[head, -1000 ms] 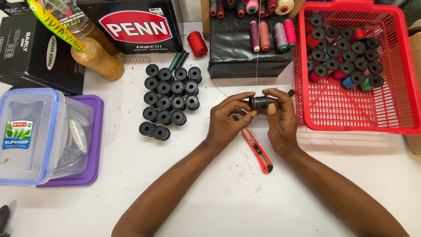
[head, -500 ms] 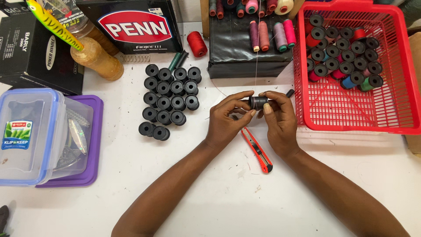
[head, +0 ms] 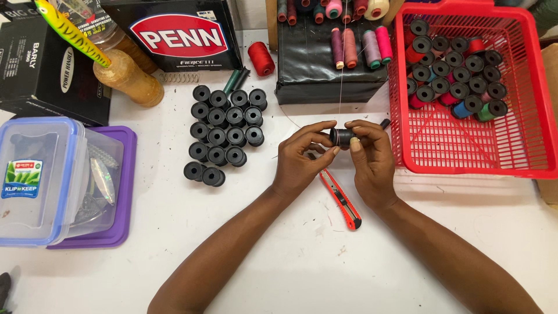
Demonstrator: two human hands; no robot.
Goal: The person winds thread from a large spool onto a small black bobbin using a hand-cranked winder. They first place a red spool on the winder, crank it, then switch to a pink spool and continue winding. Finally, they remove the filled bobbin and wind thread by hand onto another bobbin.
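Black plastic, smooth and cylindrical, is showing between both hands: a small spool (head: 343,137) is being held on its side above the white table (head: 279,261), near the table's middle and just left of the red basket (head: 465,151). The left hand (head: 301,160) is curling its fingers (head: 317,129) and thumb closed around the spool's left end, while the right hand (head: 372,163) is pinching the right end, thumb pressing on the front and fingers wrapping over the top. A very fine pale thread (head: 340,75) is running straight up from the spool toward the thread cones at the far edge.

Just below the hands, a slim red utility knife (head: 342,200) with a black slider is lying flat and diagonal on the table, partly under the left hand.

To the left, matching black spools (head: 224,125) are standing on end in tidy rows, their round hollow cores facing up. The basket is a rigid lattice of moulded plastic, holding more spools (head: 456,72) clustered in its far half, some wound with red, blue, green or pink thread. Behind the hands, a boxy block wrapped in glossy black film (head: 325,67) is carrying upright thread cones (head: 360,46) in purple, pink, grey and magenta. At the far left, a clear lidded container (head: 40,180) with a blue rim is sitting on a purple lid (head: 125,192).
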